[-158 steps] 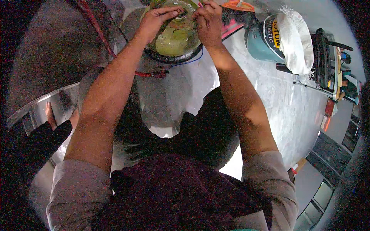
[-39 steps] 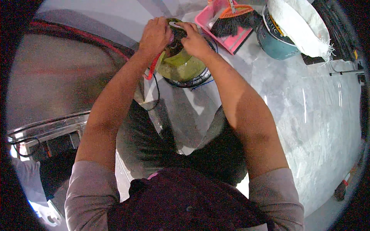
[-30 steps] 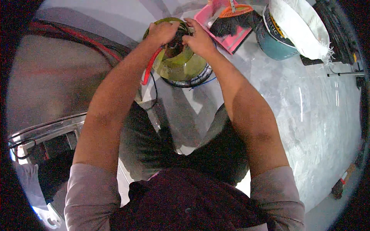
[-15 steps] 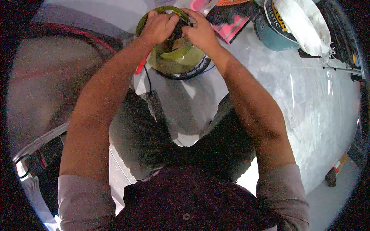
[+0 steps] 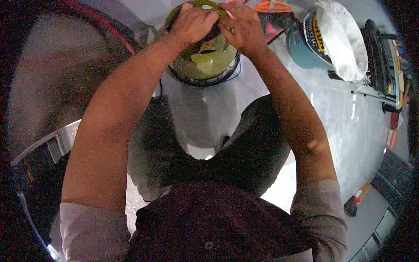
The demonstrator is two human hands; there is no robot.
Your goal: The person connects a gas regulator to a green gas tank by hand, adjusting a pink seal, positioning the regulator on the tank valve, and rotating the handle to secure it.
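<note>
A squat olive-green round vessel [image 5: 207, 63] stands on the floor beyond my knees, with a ring-like collar [image 5: 196, 4] around its top and a dark band at its base. My left hand [image 5: 195, 24] curls over the left part of the collar, fingers closed and partly hidden. At the collar's right side my right hand [image 5: 243, 28] is closed, thumb and fingers drawn together. A small pinkish strip [image 5: 230, 14] shows by its fingertips; whether it is held I cannot tell. Dark material fills the space inside the collar between both hands.
Right of the vessel, a blue-grey bucket [image 5: 307, 54] has a white sack [image 5: 342, 43] draped over it. An orange item [image 5: 273, 6] lies at the far edge. A blue cord [image 5: 235, 72] runs beside the base. A brush [image 5: 357, 198] lies at far right.
My view has shifted. Both hands remain at the collar; the right one has turned more over its right side, and the pinkish strip now shows by its fingers.
</note>
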